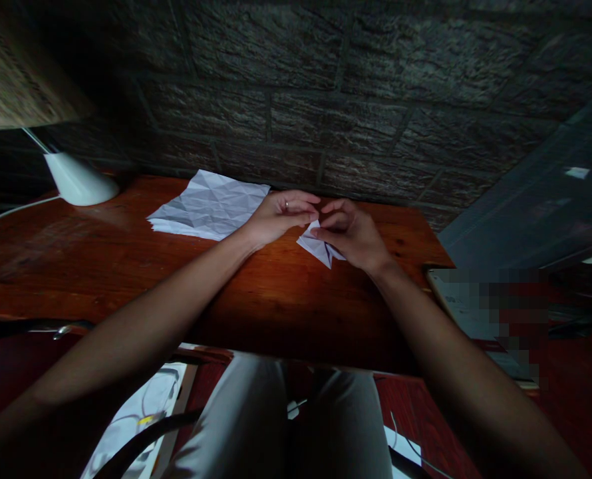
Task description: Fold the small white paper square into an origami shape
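A small folded piece of white paper (318, 249) is held a little above the wooden desk, with a pointed lower tip and a purplish inner crease. My right hand (356, 234) pinches it from the right side, thumb lying across its front. At its top corner, my left hand (282, 214), with a ring on one finger, has thumb and fingertips closed together on the paper's tip. Behind my left wrist lies a stack of creased white paper sheets (209, 199), the top one covered in a triangular fold pattern; my left hand partly hides its right edge.
The wooden desk (111, 259) runs along a dark brick wall (296, 120). A lamp with a white base (79, 179) and woven shade stands at the left, its cord trailing left. A grey panel (535, 193) rises at the right, above a partly blurred board.
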A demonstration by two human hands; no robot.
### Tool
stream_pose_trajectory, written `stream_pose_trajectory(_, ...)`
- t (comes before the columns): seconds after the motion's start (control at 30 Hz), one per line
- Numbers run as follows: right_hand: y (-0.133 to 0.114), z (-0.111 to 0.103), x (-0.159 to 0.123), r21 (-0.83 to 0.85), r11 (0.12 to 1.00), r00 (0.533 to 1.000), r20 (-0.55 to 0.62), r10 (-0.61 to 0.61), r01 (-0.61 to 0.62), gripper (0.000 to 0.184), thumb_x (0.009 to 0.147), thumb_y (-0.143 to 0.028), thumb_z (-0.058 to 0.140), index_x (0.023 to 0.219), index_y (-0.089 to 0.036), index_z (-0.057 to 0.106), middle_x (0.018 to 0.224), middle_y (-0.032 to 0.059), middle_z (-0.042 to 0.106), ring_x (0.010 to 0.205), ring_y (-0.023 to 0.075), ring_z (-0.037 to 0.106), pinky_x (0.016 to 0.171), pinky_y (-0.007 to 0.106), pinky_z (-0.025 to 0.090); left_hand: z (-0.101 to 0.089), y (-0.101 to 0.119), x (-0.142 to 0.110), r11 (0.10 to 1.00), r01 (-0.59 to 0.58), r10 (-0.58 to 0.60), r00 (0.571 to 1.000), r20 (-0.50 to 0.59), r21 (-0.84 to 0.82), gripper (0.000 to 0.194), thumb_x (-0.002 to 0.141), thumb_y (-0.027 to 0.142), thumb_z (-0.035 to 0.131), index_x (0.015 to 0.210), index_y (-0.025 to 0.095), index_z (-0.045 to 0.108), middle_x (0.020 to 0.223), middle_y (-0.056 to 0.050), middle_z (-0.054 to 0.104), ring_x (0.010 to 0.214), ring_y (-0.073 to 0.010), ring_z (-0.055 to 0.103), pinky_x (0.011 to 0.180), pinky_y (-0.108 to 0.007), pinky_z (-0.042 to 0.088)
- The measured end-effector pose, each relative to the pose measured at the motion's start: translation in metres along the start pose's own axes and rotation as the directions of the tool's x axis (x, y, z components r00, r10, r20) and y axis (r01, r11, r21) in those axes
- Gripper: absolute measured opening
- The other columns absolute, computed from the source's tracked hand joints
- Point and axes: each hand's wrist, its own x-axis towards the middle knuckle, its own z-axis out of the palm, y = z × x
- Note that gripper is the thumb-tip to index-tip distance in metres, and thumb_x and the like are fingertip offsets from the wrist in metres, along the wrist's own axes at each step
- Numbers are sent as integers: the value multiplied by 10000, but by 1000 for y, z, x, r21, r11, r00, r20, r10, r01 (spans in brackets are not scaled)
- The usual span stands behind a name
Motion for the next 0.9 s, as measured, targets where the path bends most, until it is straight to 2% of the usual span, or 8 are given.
stream_pose_trajectory(0.17,-3,0,-1,37,999,1000,-11,6,-6,563,638,-470,974,1013,-270,606,777,-34,768,761,209,745,802,384,592,4,3,0,999,-36,36,999,10,4,396,736,415,948,1008,169,796,1049,-71,821,993,-205,765,954,-368,585)
stream_pose_trajectory(0.37,-2,-1,0,35,999,1000,-22,14,-13,569,629,-482,975,1004,-281,597,781,-30,764,774,223,748,794,398,595,4,2,-1,999,-4,3,999,37,36,487,749,346,930,1168,176,750,995,-53,818,945,-195,766,925,-372,581)
stream_pose_trajectory(0.5,-1,-1,0,27,999,999,-33,20,-19,567,641,-501,970,999,-282,589,792,-22,766,761,224,741,794,413,593,0,-1,0,999,16,-17,999,31,36,504,710,313,948,1147,158,753,940,-50,820,888,-195,769,899,-373,585)
stream_pose_trajectory(0.7,-5,-2,-1,67,998,999,-27,21,-19,568,632,-494,976,996,-280,596,804,-19,777,783,233,753,790,412,595,2,0,-1,999,11,-11,1000,15,34,427,706,396,957,1004,161,762,960,-59,830,905,-206,778,898,-374,592)
stream_pose_trajectory(0.8,-7,-2,0,71,997,999,-33,18,-16,563,626,-485,981,983,-274,600,788,-21,774,757,225,746,779,405,596,4,1,-1,999,-12,11,1000,15,32,450,719,433,949,1030,162,767,987,-59,826,911,-197,769,906,-374,590)
stream_pose_trajectory(0.9,-6,-2,0,73,997,999,-34,17,-15,548,630,-490,979,977,-274,614,792,-18,777,784,235,759,798,415,607,3,0,0,999,15,-15,1000,-9,36,463,744,437,930,1082,158,780,1026,-74,820,908,-184,747,900,-368,585)
